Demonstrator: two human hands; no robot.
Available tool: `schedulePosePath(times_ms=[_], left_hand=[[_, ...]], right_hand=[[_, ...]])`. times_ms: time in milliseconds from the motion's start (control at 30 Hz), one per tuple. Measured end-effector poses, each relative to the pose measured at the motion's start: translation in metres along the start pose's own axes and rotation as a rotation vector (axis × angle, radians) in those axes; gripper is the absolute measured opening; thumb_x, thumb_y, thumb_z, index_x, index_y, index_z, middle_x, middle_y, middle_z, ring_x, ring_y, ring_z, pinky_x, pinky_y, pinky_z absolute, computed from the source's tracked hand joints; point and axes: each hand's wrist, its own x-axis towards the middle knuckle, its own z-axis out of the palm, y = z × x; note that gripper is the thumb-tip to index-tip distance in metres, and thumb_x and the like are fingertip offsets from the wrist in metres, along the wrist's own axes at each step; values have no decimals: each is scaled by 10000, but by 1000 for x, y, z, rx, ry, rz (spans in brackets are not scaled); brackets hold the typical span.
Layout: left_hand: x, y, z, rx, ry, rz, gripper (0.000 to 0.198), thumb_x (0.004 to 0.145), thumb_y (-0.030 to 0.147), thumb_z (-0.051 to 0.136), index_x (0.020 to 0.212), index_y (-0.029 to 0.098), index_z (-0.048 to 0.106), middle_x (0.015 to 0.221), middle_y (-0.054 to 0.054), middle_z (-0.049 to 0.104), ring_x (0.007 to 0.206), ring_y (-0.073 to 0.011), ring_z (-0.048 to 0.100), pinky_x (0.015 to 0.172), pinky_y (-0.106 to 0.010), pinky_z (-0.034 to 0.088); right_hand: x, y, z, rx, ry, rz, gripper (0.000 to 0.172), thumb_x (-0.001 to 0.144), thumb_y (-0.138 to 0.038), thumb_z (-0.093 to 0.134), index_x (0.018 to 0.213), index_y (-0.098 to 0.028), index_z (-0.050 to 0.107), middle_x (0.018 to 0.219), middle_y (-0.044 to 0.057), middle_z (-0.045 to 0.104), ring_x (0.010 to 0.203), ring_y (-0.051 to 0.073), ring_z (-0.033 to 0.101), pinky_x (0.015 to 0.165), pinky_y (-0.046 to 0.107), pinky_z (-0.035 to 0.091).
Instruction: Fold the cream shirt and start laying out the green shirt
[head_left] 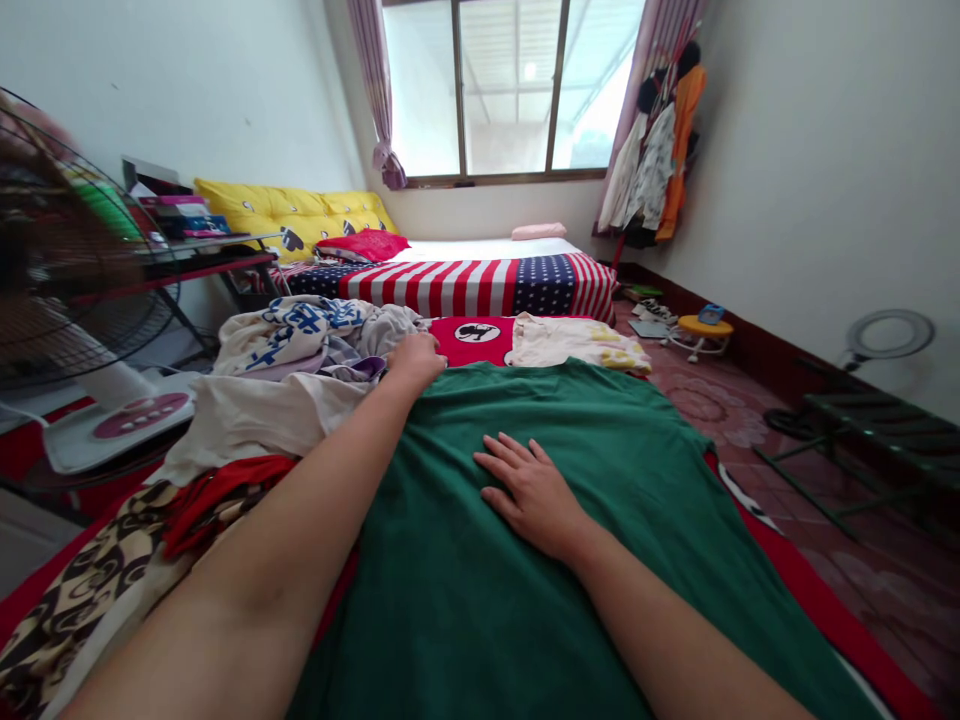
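Green T-shirt (pixel 457 610) spread flat on red-edged bed (pixel 832 630), both hands on it.
Left hand (pixel 416 362) at the shirt's far edge, fingers curled over, grip uncertain. Right hand (pixel 532 490) flat mid-shirt, fingers loosely spread, holding nothing. Crumpled clothes (pixel 300 345) heaped along the bed's left edge, touching the shirt.

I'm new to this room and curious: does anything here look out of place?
The crumpled heap of clothes stands out: it lies bunched and tangled beside the green T-shirt, which lies nearly flat under the right hand.
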Motion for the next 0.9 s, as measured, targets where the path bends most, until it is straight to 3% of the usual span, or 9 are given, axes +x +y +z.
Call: schedulePosePath(times_ms=[167, 333, 367, 467, 533, 633, 800, 900], left_hand=[[26, -2, 44, -73, -91, -32, 425, 621, 405, 769, 935, 136, 671, 885, -152, 720, 933, -327, 666, 795, -365, 512], [31, -3, 70, -199, -104, -20, 94, 658, 253, 703, 672, 174, 654, 594, -55, 682, 698, -231, 685, 692, -281, 518], [33, -3, 73, -228, -75, -21, 49, 694, 218, 653, 694, 170, 660, 603, -49, 685, 676, -209, 683, 683, -265, 516], [39, -4, 84, -295, 42, -41, 226, 776, 146, 510, 943, 140, 662, 735, -60, 716, 672, -174, 684, 687, -260, 518], [39, -3, 90, -307, 110, -47, 310, 779, 113, 483, 1055, 122, 624, 842, -88, 719, 754, -189, 689, 742, -290, 519], [33, 4, 98, -297, 165, -12, 313, 765, 99, 504, 1058, 97, 612, 978, -145, 690, 942, -242, 659, 863, -345, 490], [5, 33, 102, -290, 178, 192, 359, 843, 205, 517, 1192, 127, 554, 1228, -151, 582, 1187, -242, 532, 1022, -333, 392], [-12, 44, 104, -273, 91, 342, 380, 878, 295, 521, 1238, 179, 552, 1281, -112, 578, 1224, -231, 515, 1097, -356, 313]], right_hand=[[0, 1, -1, 56, 19, 0, 448, 917, -399, 495, 1350, -283, 511, 1494, 23, 393, 1401, 227, 296, 1146, 516, 172], [0, 2, -2, 77, 26, 10, 446, 908, -396, 513, 1339, -283, 522, 1492, 22, 396, 1402, 227, 293, 1148, 513, 166], [1, 2, -2, 78, 26, 12, 445, 907, -395, 515, 1338, -283, 522, 1492, 21, 396, 1402, 226, 294, 1149, 513, 165], [1, 2, -1, 79, 25, 14, 447, 903, -393, 522, 1336, -283, 522, 1488, 18, 404, 1399, 224, 299, 1149, 516, 164], [1, 2, -1, 80, 26, 16, 449, 901, -391, 524, 1337, -283, 519, 1486, 19, 407, 1399, 224, 298, 1148, 518, 165], [0, 1, 0, 82, 27, 17, 449, 903, -389, 522, 1339, -282, 515, 1489, 21, 402, 1402, 222, 290, 1148, 518, 166], [1, 1, 1, 83, 32, 17, 449, 902, -394, 524, 1336, -278, 519, 1487, 29, 404, 1405, 226, 282, 1149, 515, 162], [1, 2, 0, 83, 28, 16, 446, 904, -396, 522, 1332, -272, 522, 1483, 32, 412, 1405, 227, 283, 1151, 511, 159]])
